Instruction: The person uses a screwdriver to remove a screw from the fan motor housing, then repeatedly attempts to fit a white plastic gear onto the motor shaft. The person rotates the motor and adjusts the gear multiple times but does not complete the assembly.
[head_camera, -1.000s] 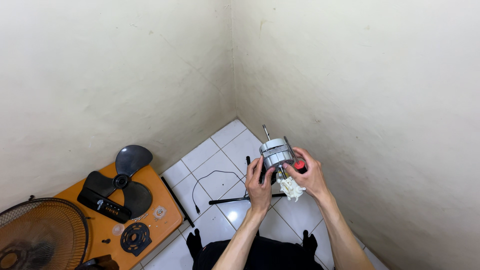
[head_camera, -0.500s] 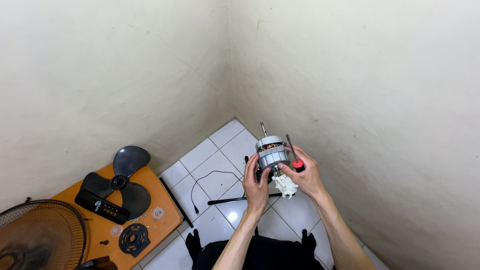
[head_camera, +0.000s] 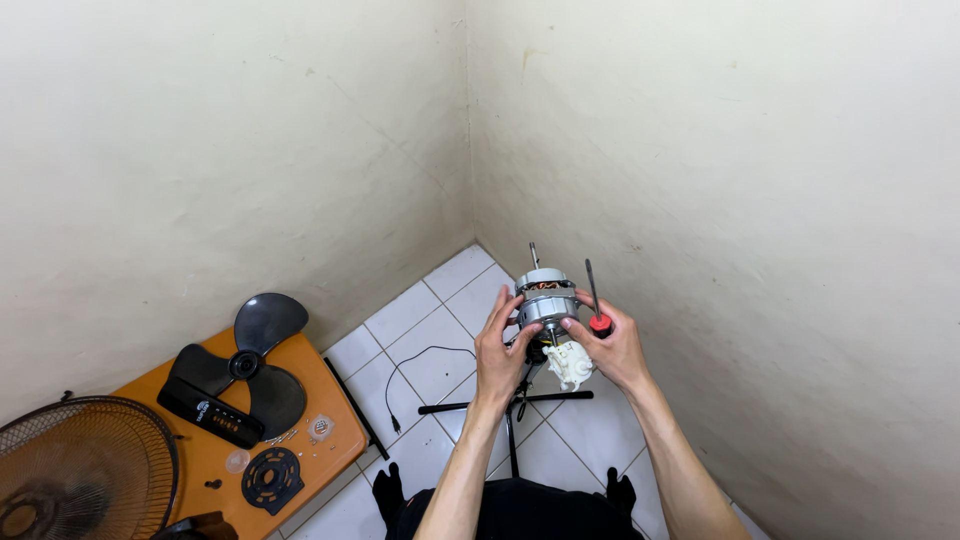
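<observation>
Dark-clothed legs and two black-socked feet (head_camera: 388, 492) are seen at the bottom edge, partly cut off by the frame. Between them, on the white tiled floor (head_camera: 400, 312), a black crossed metal stand base (head_camera: 506, 408) is laid flat, with a thin black power cord (head_camera: 415, 372) curling beside it. Above the base, a silver cylindrical fan motor with a steel shaft (head_camera: 546, 297) is held upright, in front of the room corner. The left hand (head_camera: 498, 352) is curled around the motor's left side. The right hand (head_camera: 612, 345) is closed on a red-handled screwdriver (head_camera: 596, 306), its fingers also touching the motor's right side. A white plastic gear housing (head_camera: 570, 364) hangs at the motor's lower end; what joins it to the motor is hidden behind the fingers. Well apart to the left, an orange wooden surface (head_camera: 330, 425) carries a black three-bladed fan blade (head_camera: 243, 362), a black control panel (head_camera: 211, 412), a black round mounting plate (head_camera: 271, 478) and small parts too tiny to be made out. A black wire fan grille (head_camera: 80, 468) is cut off at the left edge.
</observation>
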